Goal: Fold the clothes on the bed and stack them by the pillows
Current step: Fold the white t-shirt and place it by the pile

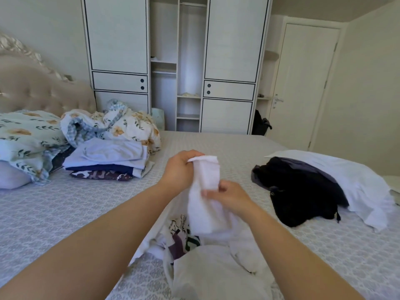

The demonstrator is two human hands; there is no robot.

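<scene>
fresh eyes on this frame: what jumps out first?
First, the white garment held up mid-frame over the bed: the left hand pinches its top edge and the right hand has a grip lower down. Next, the folded stack at left beside the floral pillows, and the unfolded black garment at right, lying partly on a white one.

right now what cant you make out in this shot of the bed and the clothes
All in the head view:
- White garment: bunched in the left hand and right hand, so its type is unclear.
- Right fingers: motion-blurred.
- Folded stack: lower items covered by those above.
- Dark clothes: a crumpled heap, pieces indistinguishable.
- White pile: cut off by the bottom edge.
</scene>
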